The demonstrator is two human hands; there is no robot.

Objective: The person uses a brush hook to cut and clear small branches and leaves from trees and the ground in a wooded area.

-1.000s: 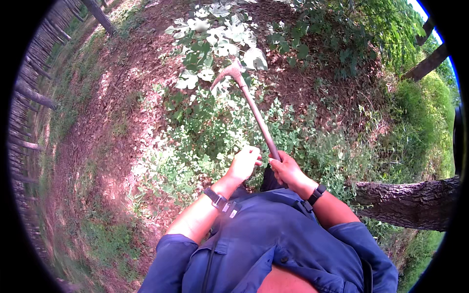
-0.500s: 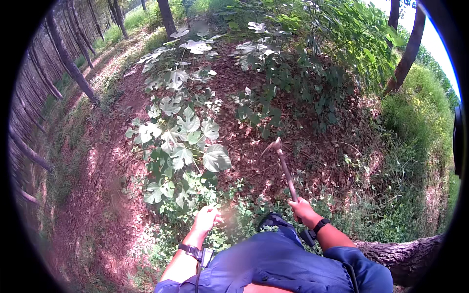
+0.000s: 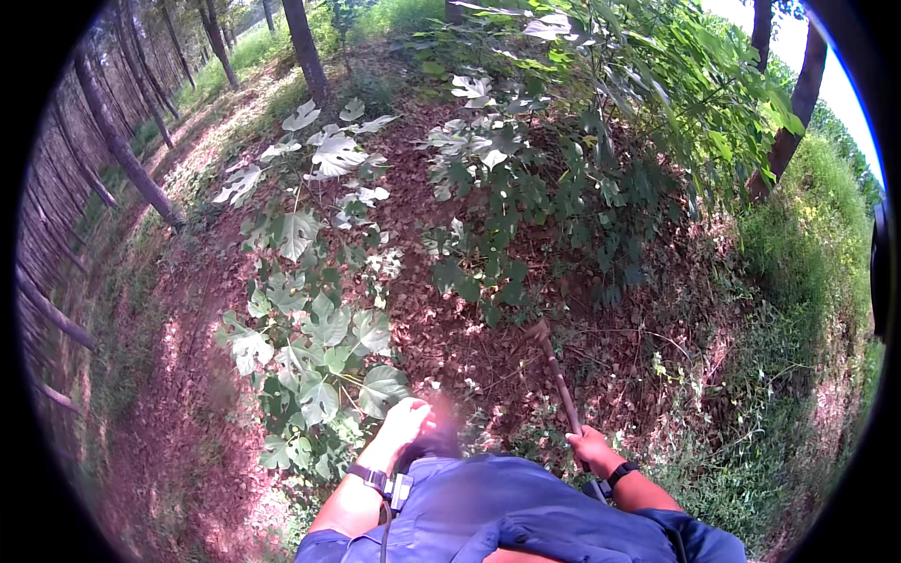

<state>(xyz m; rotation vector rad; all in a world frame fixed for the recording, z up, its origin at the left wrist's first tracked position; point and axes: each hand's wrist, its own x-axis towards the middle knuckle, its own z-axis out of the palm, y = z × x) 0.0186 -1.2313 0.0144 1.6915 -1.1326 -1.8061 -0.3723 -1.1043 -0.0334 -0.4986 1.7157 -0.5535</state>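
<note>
My right hand [image 3: 594, 448] is closed round the wooden handle of a sickle [image 3: 560, 385]. The handle points forward and slightly left, and the head hangs over the leaf litter; its thin blade is hard to make out in the shade. My left hand [image 3: 408, 424] is held out just below a broad lobed leaf, with loosely bent fingers and nothing visible in them. Beside it, to the left and ahead, grows a leafy plant [image 3: 324, 324] with large pale-green lobed leaves. I cannot tell whether the hand touches the leaf.
Dense leafy bushes [image 3: 582, 178] stand ahead and to the right. Tall grass [image 3: 807, 244] borders the right side. Several tree trunks [image 3: 122, 141] rise at the left, with another trunk [image 3: 305, 52] farther ahead. Brown fallen leaves [image 3: 436, 314] cover the ground.
I have moved forward, so the leafy plant sits closer and lower at my left. The sickle's head has dropped lower in view. The log at the lower right is out of sight.
</note>
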